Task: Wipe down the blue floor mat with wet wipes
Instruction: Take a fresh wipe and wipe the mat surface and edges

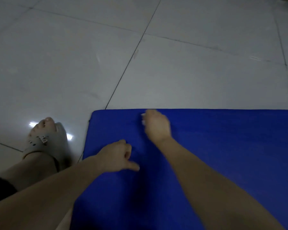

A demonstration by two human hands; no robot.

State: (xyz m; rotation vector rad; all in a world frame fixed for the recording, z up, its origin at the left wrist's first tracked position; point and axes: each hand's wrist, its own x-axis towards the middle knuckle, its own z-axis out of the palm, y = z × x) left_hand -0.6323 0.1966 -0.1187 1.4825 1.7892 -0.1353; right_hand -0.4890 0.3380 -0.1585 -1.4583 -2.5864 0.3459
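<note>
The blue floor mat (223, 146) lies flat on the tiled floor and fills the lower right of the head view. My right hand (156, 125) is on the mat near its far edge, fingers curled over a white wet wipe (143, 119) that shows only as a small patch at the fingertips. My left hand (118, 155) rests on the mat nearer its left edge, fingers loosely curled under, thumb stretched out along the surface, nothing in it.
Pale glossy floor tiles (173, 63) with dark grout lines stretch beyond and left of the mat. My left foot in a grey sandal (47, 140) stands on the tiles just left of the mat's corner.
</note>
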